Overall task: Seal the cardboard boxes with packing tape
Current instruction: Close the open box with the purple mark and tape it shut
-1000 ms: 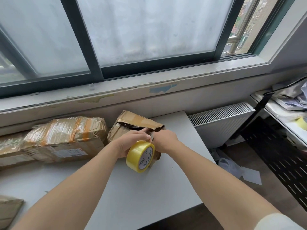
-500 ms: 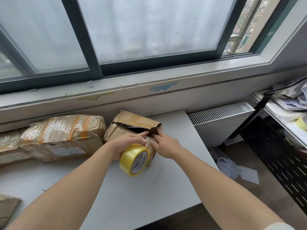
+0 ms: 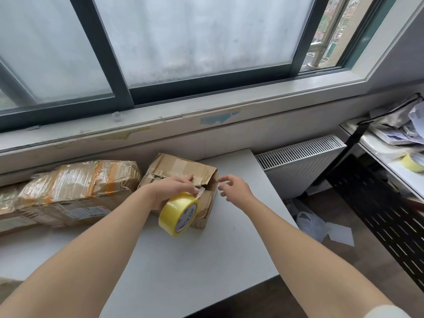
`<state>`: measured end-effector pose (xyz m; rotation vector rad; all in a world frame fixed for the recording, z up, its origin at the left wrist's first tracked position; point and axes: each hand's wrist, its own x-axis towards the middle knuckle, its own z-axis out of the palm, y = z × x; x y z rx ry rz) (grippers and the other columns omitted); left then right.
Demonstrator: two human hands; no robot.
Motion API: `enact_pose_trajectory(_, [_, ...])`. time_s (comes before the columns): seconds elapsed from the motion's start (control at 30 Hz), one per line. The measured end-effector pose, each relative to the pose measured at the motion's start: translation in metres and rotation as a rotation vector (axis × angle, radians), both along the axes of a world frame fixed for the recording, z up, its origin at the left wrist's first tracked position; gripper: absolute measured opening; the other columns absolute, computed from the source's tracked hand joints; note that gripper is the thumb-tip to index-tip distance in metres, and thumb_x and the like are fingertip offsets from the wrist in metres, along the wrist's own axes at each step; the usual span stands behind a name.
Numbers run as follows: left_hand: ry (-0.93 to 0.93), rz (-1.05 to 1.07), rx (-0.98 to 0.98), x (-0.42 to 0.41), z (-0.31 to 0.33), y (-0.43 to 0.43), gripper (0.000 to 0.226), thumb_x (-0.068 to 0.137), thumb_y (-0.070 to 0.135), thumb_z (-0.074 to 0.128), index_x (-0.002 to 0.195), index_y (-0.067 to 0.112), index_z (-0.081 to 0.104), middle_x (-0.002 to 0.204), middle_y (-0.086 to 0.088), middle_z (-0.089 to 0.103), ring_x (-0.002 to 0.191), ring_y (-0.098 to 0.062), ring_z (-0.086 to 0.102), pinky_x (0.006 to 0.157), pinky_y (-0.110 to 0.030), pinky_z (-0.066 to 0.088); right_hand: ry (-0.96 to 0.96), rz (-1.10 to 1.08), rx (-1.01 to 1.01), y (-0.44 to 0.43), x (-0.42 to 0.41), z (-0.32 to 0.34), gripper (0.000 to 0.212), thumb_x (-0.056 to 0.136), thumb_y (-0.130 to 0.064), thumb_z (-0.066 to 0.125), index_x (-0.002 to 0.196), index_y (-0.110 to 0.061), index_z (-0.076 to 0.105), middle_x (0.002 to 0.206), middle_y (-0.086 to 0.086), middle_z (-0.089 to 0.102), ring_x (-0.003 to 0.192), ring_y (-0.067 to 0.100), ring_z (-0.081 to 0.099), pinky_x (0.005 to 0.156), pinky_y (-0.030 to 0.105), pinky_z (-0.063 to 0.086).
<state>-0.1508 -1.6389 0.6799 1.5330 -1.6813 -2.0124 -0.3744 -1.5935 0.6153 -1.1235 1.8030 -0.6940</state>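
Indistinct tape end [image 3: 201, 192] under left hand [image 3: 171, 191], which grips yellow tape roll [image 3: 177, 214] by crumpled, gaping cardboard box [image 3: 180, 167]; right hand [image 3: 235, 191] empty, fingers apart, at box's 3 o'clock.

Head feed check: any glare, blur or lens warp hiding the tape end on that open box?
Head view: soft daylight through the frosted window, no hard shadows on the table; mild sheen on the taped parcel, the open box reads clearly; wide-angle bowing along the sill; tape roll and left hand sharp, right hand slightly soft.
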Motion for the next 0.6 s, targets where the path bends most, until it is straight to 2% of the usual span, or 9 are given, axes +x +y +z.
enact_pose_trajectory(0.03, [-0.023,-0.024,-0.007,-0.003,0.001,0.0,0.015,0.096,0.019,0.07,0.099,0.009,0.081,0.17,0.017,0.012,0.111,0.001,0.06,0.098,-0.041,0.054,-0.025,-0.021,0.0,0.0,0.001,0.0,0.018,0.1,-0.022,0.05,0.106,-0.032,0.064,0.106,0.002,0.071,0.096,0.019,0.07,0.092,0.045,0.058])
enact_pose_trajectory(0.13, [-0.086,-0.091,-0.037,-0.011,0.004,0.002,0.017,0.097,0.019,0.069,0.1,0.007,0.079,0.171,0.013,0.006,0.121,-0.005,0.059,0.08,-0.032,0.055,-0.081,-0.079,0.012,-0.002,0.003,-0.001,0.015,0.101,-0.02,0.05,0.106,-0.027,0.063,0.104,0.006,0.072,0.093,0.019,0.071,0.093,0.045,0.059])
enact_pose_trajectory(0.17, [-0.099,-0.098,-0.044,-0.014,0.004,0.002,0.018,0.097,0.018,0.068,0.1,0.004,0.079,0.171,0.012,0.005,0.12,-0.004,0.06,0.078,-0.032,0.053,-0.094,-0.097,0.023,-0.003,0.004,-0.002,0.014,0.102,-0.021,0.051,0.107,-0.025,0.063,0.105,0.006,0.072,0.093,0.02,0.071,0.092,0.045,0.059])
enact_pose_trajectory(0.23, [-0.103,-0.1,-0.053,-0.015,0.0,0.0,0.021,0.097,0.017,0.068,0.103,0.0,0.077,0.172,0.011,0.004,0.119,-0.002,0.057,0.083,-0.035,0.052,-0.12,-0.131,0.056,-0.006,0.005,-0.004,0.016,0.103,-0.022,0.052,0.112,-0.021,0.064,0.108,0.008,0.073,0.094,0.02,0.072,0.09,0.044,0.061])
enact_pose_trajectory(0.33, [-0.098,-0.115,-0.032,-0.014,-0.006,-0.001,0.018,0.096,0.018,0.068,0.093,0.004,0.079,0.171,0.012,0.003,0.13,-0.005,0.052,0.089,-0.038,0.053,-0.129,-0.131,0.106,-0.007,0.011,-0.005,0.022,0.101,-0.029,0.06,0.121,-0.018,0.061,0.111,0.006,0.07,0.09,0.018,0.073,0.084,0.04,0.062])
enact_pose_trajectory(0.43, [-0.086,-0.12,-0.012,-0.01,-0.012,-0.001,0.017,0.094,0.02,0.071,0.091,0.008,0.082,0.171,0.015,0.004,0.123,-0.007,0.062,0.084,-0.036,0.051,-0.103,-0.126,0.118,-0.009,0.017,-0.007,0.027,0.1,-0.033,0.064,0.122,-0.021,0.057,0.108,0.005,0.068,0.084,0.016,0.074,0.079,0.036,0.063])
enact_pose_trajectory(0.53, [-0.08,-0.144,0.023,-0.007,-0.015,0.0,0.017,0.082,0.032,0.076,0.085,0.016,0.083,0.169,0.022,0.006,0.12,-0.023,0.066,0.083,-0.041,0.046,-0.088,-0.157,0.118,-0.013,0.018,-0.007,0.025,0.099,-0.031,0.065,0.12,-0.019,0.057,0.104,0.003,0.069,0.082,0.015,0.075,0.081,0.038,0.063])
enact_pose_trajectory(0.6, [-0.066,-0.134,0.053,-0.007,-0.017,0.001,0.02,0.076,0.035,0.077,0.08,0.016,0.081,0.168,0.027,0.006,0.11,-0.031,0.069,0.078,-0.041,0.043,-0.088,-0.173,0.122,-0.015,0.017,-0.007,0.024,0.099,-0.03,0.066,0.118,-0.018,0.057,0.1,0.002,0.068,0.081,0.015,0.076,0.082,0.037,0.063])
